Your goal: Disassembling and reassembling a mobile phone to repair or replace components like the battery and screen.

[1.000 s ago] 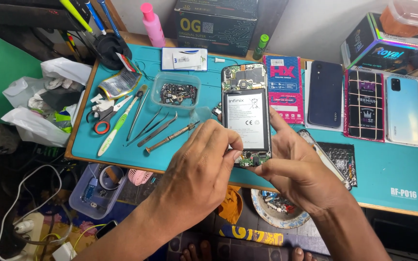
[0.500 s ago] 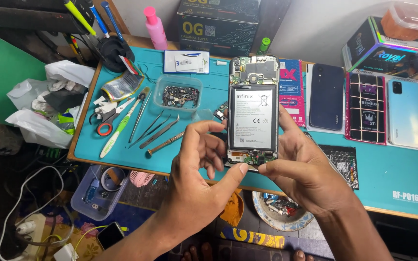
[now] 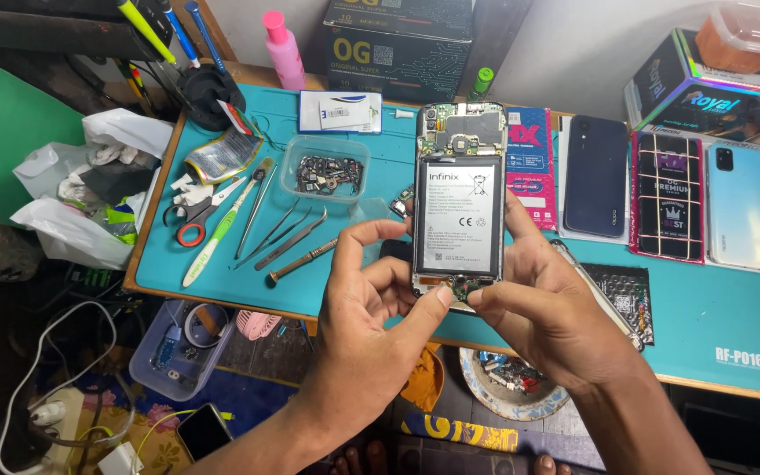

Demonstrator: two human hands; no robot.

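phone (image 3: 457, 211) lifted off the tabletop (image 3: 705, 308) since a second ago: then it lay flat by the parts tray with both hands working at its lower edge, now it's raised and tilted toward the camera, back open, battery and top board exposed. right hand (image 3: 547, 312) carries it: thumb up the right edge, fingers behind, grip closed around the frame. left hand (image 3: 371, 317) grip pinches at the bottom edge, thumb tip meeting the right thumb over the small lower board; index curled and free above the pinch. can't tell if anything tiny sits between the thumb tips. read: work moved from flat on the mat to in-hand, attention on the bottom board area. left of the grip, on the mat: clear parts tray (image 3: 324, 171), tweezers (image 3: 288, 236), screwdriver (image 3: 303, 261), scissors (image 3: 200, 209). right of the grip: dark phone (image 3: 596, 174), light blue phone (image 3: 738, 207), both lying flat.
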